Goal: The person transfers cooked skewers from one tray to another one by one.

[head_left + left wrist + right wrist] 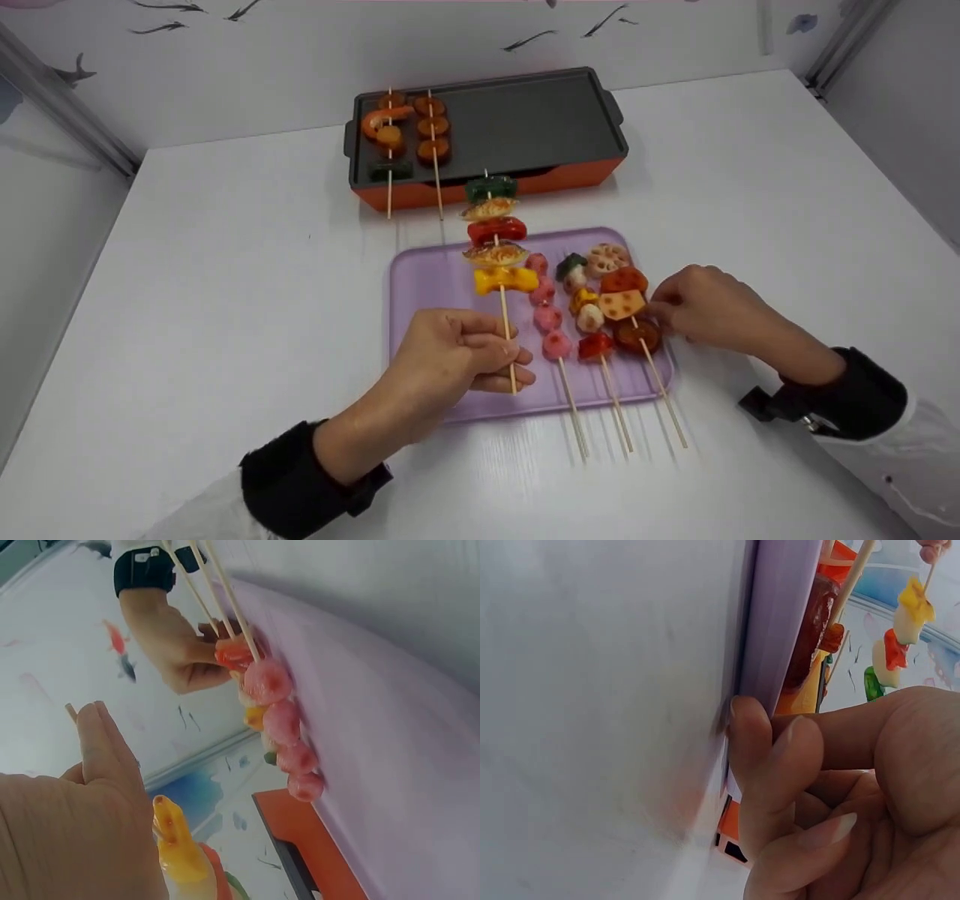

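My left hand [450,352] pinches the bare stick end of a toy vegetable skewer [498,229], tilted up over the purple tray [431,289]. Green, red and yellow pieces alternate with browned pale slices on it. At the tray's right rim, my right hand [709,307] grips the edge between thumb and fingers, as the right wrist view shows. Beside it on the tray lies a skewer with lotus root [622,304]. Left of that are a mixed skewer [590,318] and a pink ball skewer [548,317], their sticks overhanging the front edge.
Behind the tray stands an orange toy grill [525,124] with a dark plate. A shrimp skewer [388,135] and a skewer of round brown slices [433,127] lie on its left side, sticks jutting forward. White panels enclose the white table [225,300].
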Demonstrator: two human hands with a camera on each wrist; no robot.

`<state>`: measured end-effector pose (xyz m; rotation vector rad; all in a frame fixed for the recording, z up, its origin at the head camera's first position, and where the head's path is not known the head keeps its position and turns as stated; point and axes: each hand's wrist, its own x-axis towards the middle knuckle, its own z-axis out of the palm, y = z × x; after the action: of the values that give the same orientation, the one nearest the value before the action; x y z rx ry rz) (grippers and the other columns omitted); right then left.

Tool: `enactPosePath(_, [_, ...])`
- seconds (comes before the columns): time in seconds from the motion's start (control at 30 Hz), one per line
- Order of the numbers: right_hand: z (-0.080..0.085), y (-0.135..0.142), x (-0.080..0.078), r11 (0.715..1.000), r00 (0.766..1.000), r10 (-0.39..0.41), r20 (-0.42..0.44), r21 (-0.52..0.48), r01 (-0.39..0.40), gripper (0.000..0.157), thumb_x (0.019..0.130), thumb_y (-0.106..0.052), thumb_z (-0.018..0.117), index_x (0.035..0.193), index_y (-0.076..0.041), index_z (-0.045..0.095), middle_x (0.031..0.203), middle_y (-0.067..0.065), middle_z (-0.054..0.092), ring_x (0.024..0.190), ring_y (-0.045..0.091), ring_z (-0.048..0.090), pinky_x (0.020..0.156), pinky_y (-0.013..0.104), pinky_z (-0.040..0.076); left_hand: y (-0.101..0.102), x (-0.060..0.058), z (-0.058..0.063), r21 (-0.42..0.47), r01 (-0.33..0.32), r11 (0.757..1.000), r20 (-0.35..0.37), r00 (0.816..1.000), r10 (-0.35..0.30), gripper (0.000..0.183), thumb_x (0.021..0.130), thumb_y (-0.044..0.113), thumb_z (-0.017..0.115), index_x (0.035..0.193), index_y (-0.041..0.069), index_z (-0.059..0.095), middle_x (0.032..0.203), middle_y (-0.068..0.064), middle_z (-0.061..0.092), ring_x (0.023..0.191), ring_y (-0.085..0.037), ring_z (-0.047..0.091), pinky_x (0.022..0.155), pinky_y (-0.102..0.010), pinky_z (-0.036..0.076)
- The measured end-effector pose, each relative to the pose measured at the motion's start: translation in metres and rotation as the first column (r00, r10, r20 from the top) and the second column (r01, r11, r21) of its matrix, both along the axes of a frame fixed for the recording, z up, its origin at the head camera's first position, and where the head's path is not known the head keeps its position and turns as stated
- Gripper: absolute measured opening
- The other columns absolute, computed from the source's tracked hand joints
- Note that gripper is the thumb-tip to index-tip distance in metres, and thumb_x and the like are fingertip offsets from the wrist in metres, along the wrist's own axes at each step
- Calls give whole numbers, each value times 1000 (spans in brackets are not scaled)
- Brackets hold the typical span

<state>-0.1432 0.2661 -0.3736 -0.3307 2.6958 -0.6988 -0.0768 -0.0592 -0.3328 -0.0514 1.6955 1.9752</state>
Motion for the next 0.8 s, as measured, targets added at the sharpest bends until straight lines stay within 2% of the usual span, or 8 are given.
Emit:
enactPosePath(0.37, [0, -1, 0, 1000, 1000, 6, -2, 10, -6, 19, 101, -14, 67, 100, 0, 80, 76, 1, 69, 58, 14, 56, 52, 32, 45, 0, 25, -26, -33, 29, 999, 89, 996, -26, 14, 97, -8, 66, 109, -15, 66, 93, -23, 76, 75, -22, 76, 76, -38, 64])
enactPosePath(0.8, [2, 0, 1, 1000, 1000, -6, 17, -1, 6, 19, 100, -14, 66, 97, -1, 80, 69, -1, 64, 55, 15, 56, 49, 30, 43, 1, 31, -42, -40, 27, 999, 119, 993, -22, 9, 96, -10, 66, 105, -13, 66, 88, -18, 74, 75, -23, 76, 76, -37, 64])
